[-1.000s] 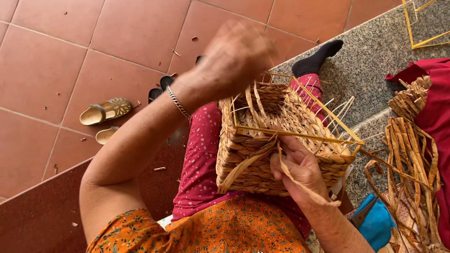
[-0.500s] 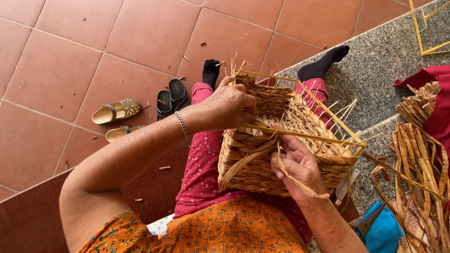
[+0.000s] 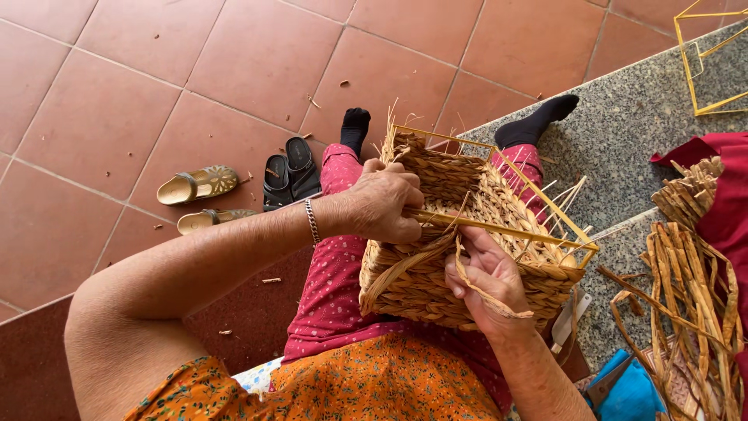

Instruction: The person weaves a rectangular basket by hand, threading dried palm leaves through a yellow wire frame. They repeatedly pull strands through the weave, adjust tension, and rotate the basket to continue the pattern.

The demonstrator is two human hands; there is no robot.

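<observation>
A half-woven straw basket (image 3: 467, 242) on a yellow wire frame (image 3: 538, 214) rests on the person's lap. The left hand (image 3: 382, 204) is closed around the basket's near wall and rim — fingers curled over the weave. The right hand (image 3: 491, 281) presses against the basket's side from below, pinching a loose straw strand (image 3: 479, 284). Loose straw strips (image 3: 693, 296) lie just right; sandals (image 3: 226, 191) sit on the tiled floor (image 3: 156, 86).

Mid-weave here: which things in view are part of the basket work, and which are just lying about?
In use:
left hand gripping the woven basket
yellow wire frame
right hand holding a loose strand
bundle of dried strips

Lying about:
tan sandals
black sandals
blue cloth
</observation>
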